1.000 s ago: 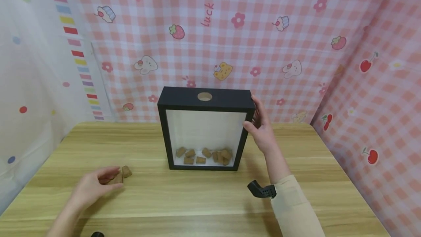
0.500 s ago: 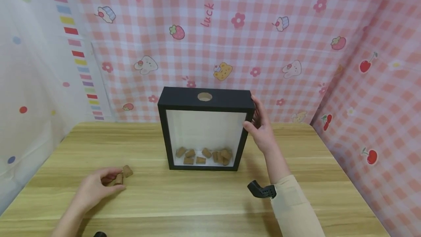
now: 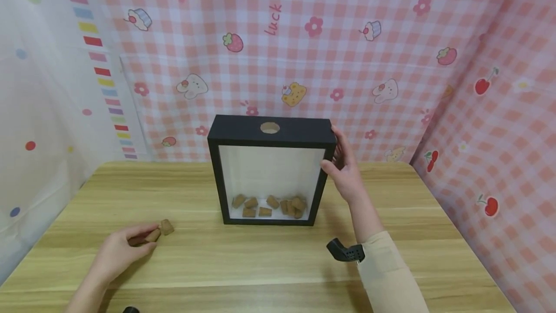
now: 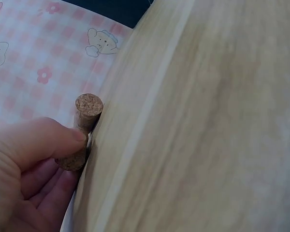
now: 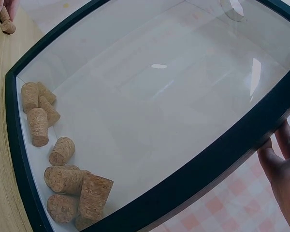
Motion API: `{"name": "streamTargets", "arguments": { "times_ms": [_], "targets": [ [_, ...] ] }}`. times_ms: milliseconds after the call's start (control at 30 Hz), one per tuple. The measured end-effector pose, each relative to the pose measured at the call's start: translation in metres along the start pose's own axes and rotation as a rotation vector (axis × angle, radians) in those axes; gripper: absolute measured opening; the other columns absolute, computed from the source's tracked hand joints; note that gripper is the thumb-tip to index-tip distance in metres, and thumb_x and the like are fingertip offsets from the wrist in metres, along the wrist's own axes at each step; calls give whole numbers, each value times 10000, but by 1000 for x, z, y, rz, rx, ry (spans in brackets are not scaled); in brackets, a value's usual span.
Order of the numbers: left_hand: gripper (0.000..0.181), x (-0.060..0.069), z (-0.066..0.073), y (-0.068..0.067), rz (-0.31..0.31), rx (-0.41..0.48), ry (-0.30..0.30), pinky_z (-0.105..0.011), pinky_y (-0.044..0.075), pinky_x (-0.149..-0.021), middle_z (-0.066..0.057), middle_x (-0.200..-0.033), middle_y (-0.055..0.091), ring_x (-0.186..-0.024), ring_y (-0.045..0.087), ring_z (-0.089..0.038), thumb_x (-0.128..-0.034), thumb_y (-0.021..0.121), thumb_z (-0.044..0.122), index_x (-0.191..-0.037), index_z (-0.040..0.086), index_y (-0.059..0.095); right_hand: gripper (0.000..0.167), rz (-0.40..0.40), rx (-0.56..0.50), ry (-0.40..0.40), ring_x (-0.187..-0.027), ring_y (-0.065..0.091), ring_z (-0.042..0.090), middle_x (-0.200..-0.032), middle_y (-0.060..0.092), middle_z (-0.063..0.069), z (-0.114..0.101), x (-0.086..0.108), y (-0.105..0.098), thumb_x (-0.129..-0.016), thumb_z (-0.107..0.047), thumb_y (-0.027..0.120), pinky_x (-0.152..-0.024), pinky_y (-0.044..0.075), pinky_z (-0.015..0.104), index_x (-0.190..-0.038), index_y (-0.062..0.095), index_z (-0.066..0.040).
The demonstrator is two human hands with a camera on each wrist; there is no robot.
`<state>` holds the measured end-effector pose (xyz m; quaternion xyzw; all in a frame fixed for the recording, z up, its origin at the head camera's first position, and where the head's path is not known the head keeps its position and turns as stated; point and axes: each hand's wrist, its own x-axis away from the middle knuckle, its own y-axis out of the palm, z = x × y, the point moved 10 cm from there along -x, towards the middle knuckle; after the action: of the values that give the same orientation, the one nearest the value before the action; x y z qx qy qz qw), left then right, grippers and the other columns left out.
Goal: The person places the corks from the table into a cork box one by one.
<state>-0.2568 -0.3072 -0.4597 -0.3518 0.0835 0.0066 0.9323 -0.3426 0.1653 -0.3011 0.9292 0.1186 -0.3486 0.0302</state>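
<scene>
A black-framed shadow box (image 3: 243, 130) with a clear front and a round hole in its top stands upright on the table. Several corks (image 5: 38, 126) lie along its floor. My right hand (image 3: 347, 177) holds the box's right side, thumb on the front edge and fingers behind. Low on the left, my left hand (image 3: 123, 248) pinches a cork (image 4: 71, 162) between thumb and fingers, down at the tabletop. Another cork (image 3: 167, 227) lies just beyond the fingertips, close against the pinched one; in the left wrist view its round end (image 4: 89, 104) faces the camera.
The wood-grain table (image 3: 243, 264) runs under everything. Pink checked cloth (image 3: 278, 62) hangs behind and to the right, and a white dotted cloth (image 3: 43, 110) hangs on the left. A black wrist mount (image 3: 346, 250) juts from the right sleeve.
My left hand's fingers have closed in on the nearer cork and shifted slightly, and the two loose corks have been nudged a little. The right hand and the box have stayed put.
</scene>
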Motion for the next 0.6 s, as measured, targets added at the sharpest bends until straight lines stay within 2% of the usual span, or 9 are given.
{"name": "streamTargets", "arguments": {
  "times_ms": [233, 400, 467, 600],
  "targets": [
    [415, 3, -5, 1, -19, 45, -86, -162, 531, -728, -233, -1195, 658, -908, 609, 38, -859, 772, 88, -1251, -7, 674, 673, -5, -3, -4, -1186, 503, 165, -1411, 514, 10, 1, 0, 0, -926, -235, 728, -857, 446, 265, -1516, 405, -239],
    [420, 3, 1, -5, -1, 112, -108, -169, 540, -743, -212, -1225, 648, -926, 612, 43, -887, 757, 135, -1270, -7, 659, 674, -8, -8, -14, -1161, 507, 161, -1402, 520, 15, 1, 0, -1, -927, -225, 728, -840, 446, 258, -1518, 402, -222],
    [435, 1, 8, -9, 7, 150, -96, -166, 541, -751, -145, -1209, 670, -927, 620, 41, -898, 754, 158, -1282, -15, 646, 686, -11, -15, -17, -1154, 508, 161, -1397, 522, 18, 1, -1, 0, -920, -253, 735, -837, 447, 257, -1518, 402, -216],
    [455, -3, 30, -19, 4, 230, -48, -172, 544, -760, 75, -1146, 694, -949, 630, 29, -915, 742, 171, -1309, -21, 622, 715, -13, -18, -19, -1154, 506, 164, -1394, 523, 21, 0, -1, 0, -901, -317, 745, -843, 447, 261, -1519, 399, -218]
  ]
}}
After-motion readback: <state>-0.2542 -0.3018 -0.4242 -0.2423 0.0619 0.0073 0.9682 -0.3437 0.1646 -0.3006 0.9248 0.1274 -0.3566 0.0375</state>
